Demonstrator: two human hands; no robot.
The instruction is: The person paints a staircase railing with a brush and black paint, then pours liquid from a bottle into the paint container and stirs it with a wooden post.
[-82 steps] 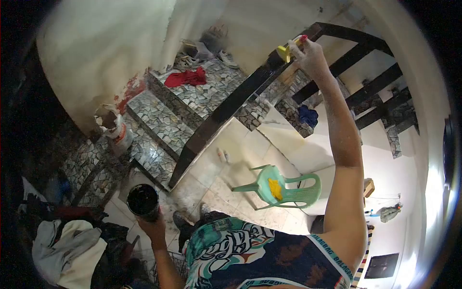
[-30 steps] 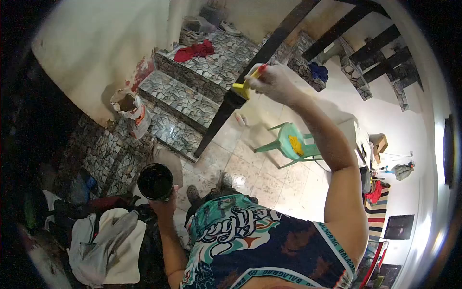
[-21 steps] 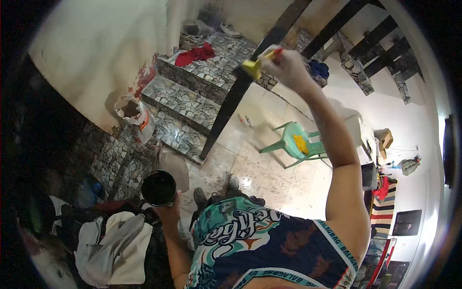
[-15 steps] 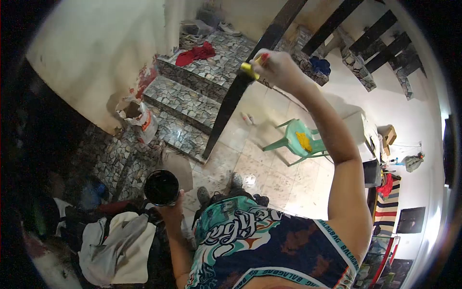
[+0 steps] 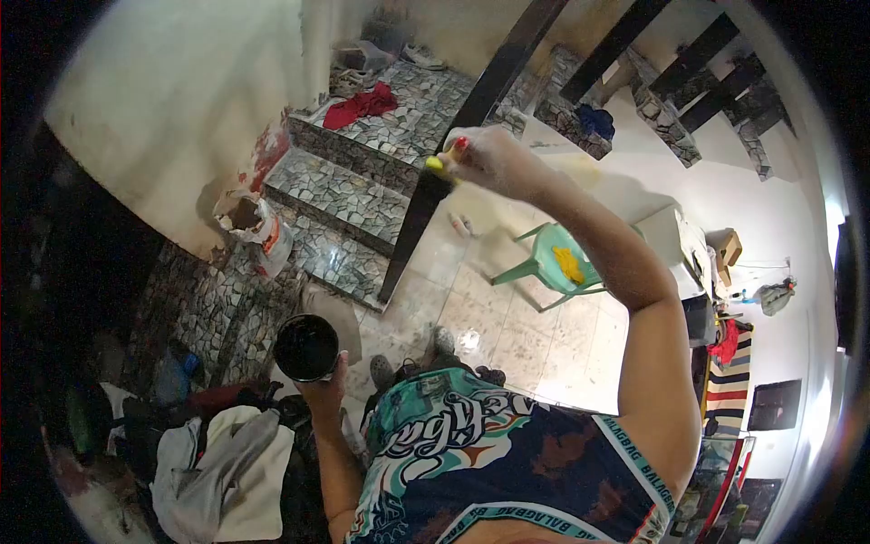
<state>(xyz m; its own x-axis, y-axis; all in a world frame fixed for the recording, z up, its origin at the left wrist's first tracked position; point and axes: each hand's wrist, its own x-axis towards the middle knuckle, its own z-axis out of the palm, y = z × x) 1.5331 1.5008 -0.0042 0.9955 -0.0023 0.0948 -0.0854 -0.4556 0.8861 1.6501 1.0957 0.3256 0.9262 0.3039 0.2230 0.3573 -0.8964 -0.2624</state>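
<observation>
My left hand (image 5: 323, 393) is closed round the lower side of a round paint can (image 5: 306, 347) with a dark inside. Up at the dark post (image 5: 419, 213), my right hand (image 5: 489, 163) grips a paintbrush (image 5: 436, 164) with a yellow part showing. The brush is against or very near the post's face; its bristles are hard to make out. Something small and red shows by the fingers of that hand.
Stone-patterned steps (image 5: 340, 195) rise behind the post, with a red cloth (image 5: 361, 106) on them. A torn sack (image 5: 254, 227) stands at left. A green plastic chair (image 5: 535, 268) holds a yellow cloth (image 5: 568, 265). Clothes (image 5: 222, 471) are heaped at lower left.
My right hand has moved down and to the left along the post with the paintbrush. The left hand and the can stay nearly where they were.
</observation>
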